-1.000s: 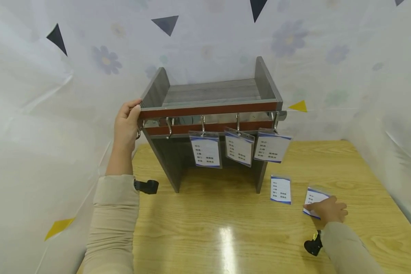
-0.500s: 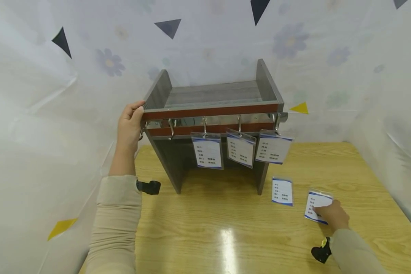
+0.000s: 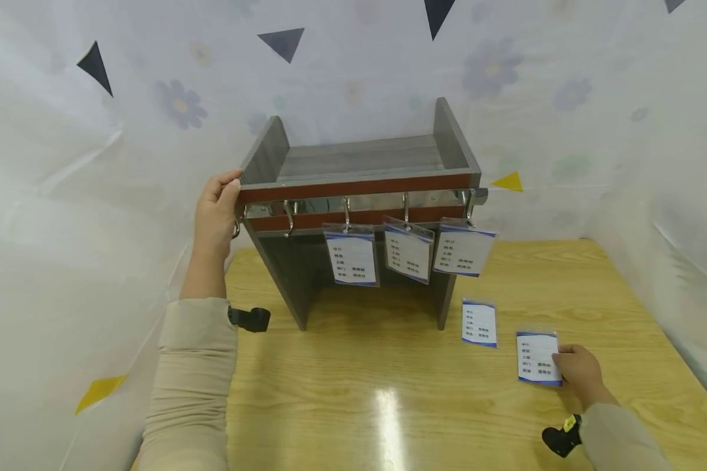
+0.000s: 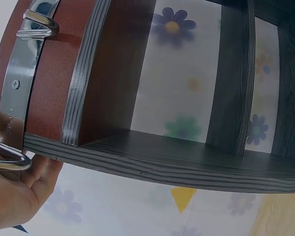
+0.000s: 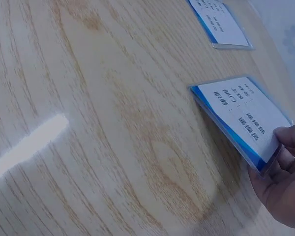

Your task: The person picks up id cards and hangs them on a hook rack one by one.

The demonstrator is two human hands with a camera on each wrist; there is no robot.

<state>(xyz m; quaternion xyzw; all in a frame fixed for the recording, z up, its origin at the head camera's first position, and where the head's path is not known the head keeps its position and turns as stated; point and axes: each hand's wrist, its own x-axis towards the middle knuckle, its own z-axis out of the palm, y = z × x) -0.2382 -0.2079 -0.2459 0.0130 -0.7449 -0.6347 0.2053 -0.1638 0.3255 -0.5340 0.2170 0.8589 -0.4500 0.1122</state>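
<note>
Plastic-sleeved badge [image 5: 238,115], shiny metal hooks [image 4: 52,27]

Two hands: one left hand [image 3: 215,212], one right hand [image 3: 579,369]. Five badges: one held badge [image 3: 536,358] between the right thumb and fingers, one loose badge [image 3: 479,324] near those fingertips on the one table [image 3: 318,405], three hanging badges [image 3: 409,255] well apart from them. One rack [image 3: 362,157], gripped by the left fingers, with five hooks [image 3: 347,212]; two wrist cameras [image 3: 253,320], one behind each hand's fingers.

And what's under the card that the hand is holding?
Under the card, fingers of the right hand and the wooden table show; what the card covers can't be seen.
</note>
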